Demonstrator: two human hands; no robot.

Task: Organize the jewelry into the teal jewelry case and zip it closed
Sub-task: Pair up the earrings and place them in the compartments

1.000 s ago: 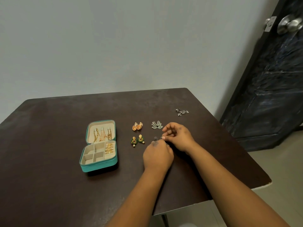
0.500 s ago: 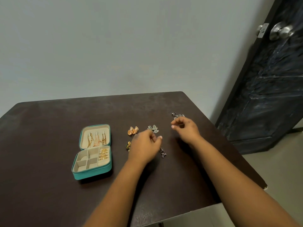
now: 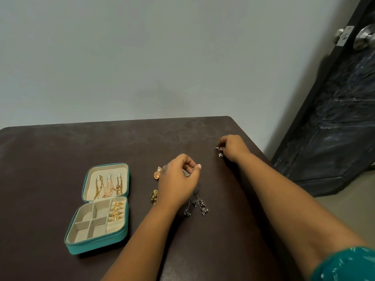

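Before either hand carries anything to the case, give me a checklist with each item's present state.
1. Teal jewelry case open, lid laid flat: ok.
2. Free compartments in the tray: ok, the four square ones on the left look empty; gold rings fill the right column.
3. Left hand grip on the silver earring: cannot tell, the fingers curl over it.
4. Right hand grip on the small silver studs: cannot tell, the fingertips are at them but a lift is not shown.
5. All loose jewelry packed: not ok, the dark dangly earrings, orange earrings and green earrings lie on the table.
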